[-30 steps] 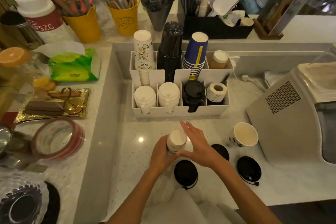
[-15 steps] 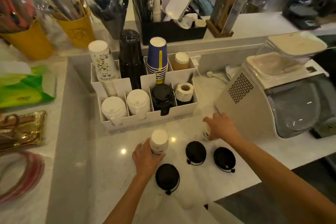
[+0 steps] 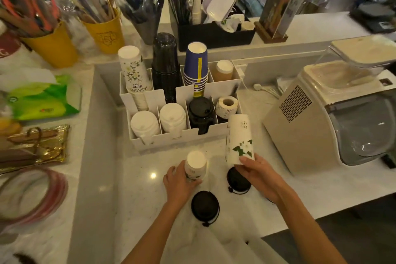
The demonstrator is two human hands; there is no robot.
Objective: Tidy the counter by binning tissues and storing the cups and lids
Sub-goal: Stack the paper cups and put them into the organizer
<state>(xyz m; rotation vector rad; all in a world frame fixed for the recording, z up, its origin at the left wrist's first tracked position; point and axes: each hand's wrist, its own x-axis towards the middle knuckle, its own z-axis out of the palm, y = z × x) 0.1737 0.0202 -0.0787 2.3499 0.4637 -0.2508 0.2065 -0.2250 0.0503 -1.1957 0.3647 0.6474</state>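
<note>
Head view: two hands, each gripping an upturned paper cup on a marble counter.

Biggest, at right, stands a cream machine; behind the hands sits a white organizer with cup stacks and lids in its compartments. Right hand clasps a flowered cup by its rim, raised and tilted. Left hand wraps a smaller cup standing base-up on the counter. One black lid lies just below the left hand, another partly under the right.
</note>
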